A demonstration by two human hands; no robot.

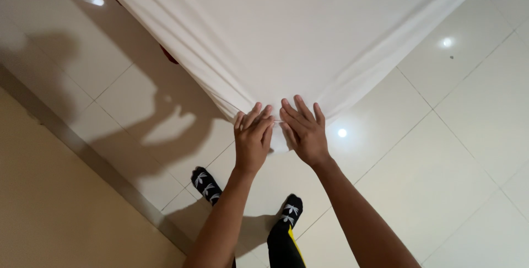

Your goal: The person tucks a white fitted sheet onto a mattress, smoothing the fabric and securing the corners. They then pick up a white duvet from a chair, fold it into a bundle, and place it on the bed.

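White sheet (308, 31) covers the bed, its corner under my hands. Left hand (252, 138) and right hand (305, 133) press it with fingers spread flat, gripping nothing. Smoothing evenly outward would avoid wrinkles, I judge.

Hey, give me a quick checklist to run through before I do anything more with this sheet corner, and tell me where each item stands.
1. Left hand on the corner of the white sheet: ok.
2. Right hand on the same corner: ok.
3. Grip firm, cloth actually pinched: cannot tell, fingers hide it.
4. Sheet top smooth: ok; folds run only along both edges.
5. Feet in black patterned socks flat on the tiled floor: ok.
6. What lies under the sheet: cannot tell.
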